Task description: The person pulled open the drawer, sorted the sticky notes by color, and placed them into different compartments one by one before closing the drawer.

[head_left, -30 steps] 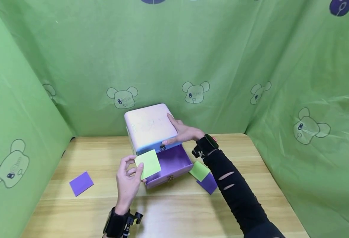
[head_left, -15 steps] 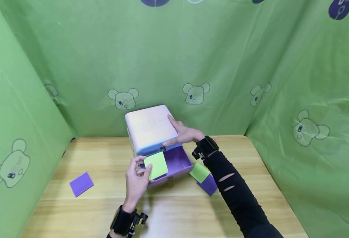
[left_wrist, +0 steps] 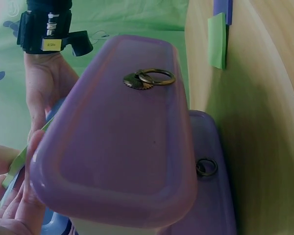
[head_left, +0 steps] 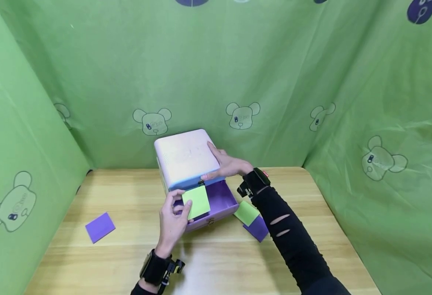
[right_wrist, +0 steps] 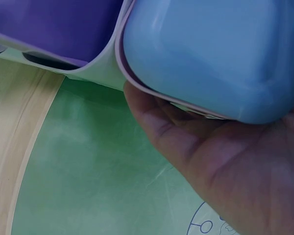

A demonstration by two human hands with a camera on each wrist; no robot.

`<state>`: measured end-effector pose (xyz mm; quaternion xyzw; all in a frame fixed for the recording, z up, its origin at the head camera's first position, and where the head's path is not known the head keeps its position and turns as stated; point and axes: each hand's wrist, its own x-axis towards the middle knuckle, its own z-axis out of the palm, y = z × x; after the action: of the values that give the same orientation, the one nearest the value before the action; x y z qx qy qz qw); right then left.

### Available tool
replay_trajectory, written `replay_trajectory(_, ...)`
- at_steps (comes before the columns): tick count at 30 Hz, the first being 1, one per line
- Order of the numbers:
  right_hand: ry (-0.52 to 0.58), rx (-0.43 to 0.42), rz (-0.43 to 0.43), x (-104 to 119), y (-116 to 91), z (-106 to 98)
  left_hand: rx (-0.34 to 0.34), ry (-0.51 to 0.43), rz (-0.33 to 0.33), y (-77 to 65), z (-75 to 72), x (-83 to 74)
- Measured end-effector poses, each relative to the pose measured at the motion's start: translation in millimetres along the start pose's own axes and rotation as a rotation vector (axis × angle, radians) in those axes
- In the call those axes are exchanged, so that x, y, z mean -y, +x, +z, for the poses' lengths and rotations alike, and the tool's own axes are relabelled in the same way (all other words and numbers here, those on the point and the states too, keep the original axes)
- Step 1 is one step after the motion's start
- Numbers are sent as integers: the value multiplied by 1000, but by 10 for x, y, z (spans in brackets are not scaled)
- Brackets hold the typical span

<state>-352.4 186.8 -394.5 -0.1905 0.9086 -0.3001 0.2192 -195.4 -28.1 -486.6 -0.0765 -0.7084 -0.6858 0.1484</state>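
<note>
My left hand [head_left: 173, 221] pinches a light green sticky note [head_left: 196, 202] between thumb and fingers. Behind the note, the purple drawer [head_left: 221, 198] of a small chest [head_left: 186, 157] with a pale pink top is pulled out; the note covers part of its left side. At the chest's front right corner, my right hand [head_left: 228, 166] grips the body, its thumb at the blue top drawer [right_wrist: 210, 54]. In the left wrist view, the pulled-out drawer's front bears a brass ring pull [left_wrist: 154, 77], and a lower purple drawer [left_wrist: 201, 142] lies beneath it.
On the wooden table, a purple sticky note [head_left: 100, 228] lies to the left. Right of the chest, another green note [head_left: 247, 213] overlaps a second purple note [head_left: 258, 229], close to my right sleeve [head_left: 293, 237]. Green curtains [head_left: 201, 61] surround the table's back and sides.
My left hand has moved to the right with the green sticky note, bringing it further over the pulled-out drawer. The right hand keeps its place on the chest.
</note>
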Motion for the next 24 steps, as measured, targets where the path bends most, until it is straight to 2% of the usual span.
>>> replay_trajectory(4, -2, -2, -2, -4, -5, 7, -13, 46, 56, 7, 33, 24)
replay_trajectory(7, -2, -6, -5, -5, -13, 11, 1, 50, 67, 5, 58, 37)
replay_trajectory(24, -5, -7, -3, -15, -6, 25, 93, 145, 25, 74, 129, 62)
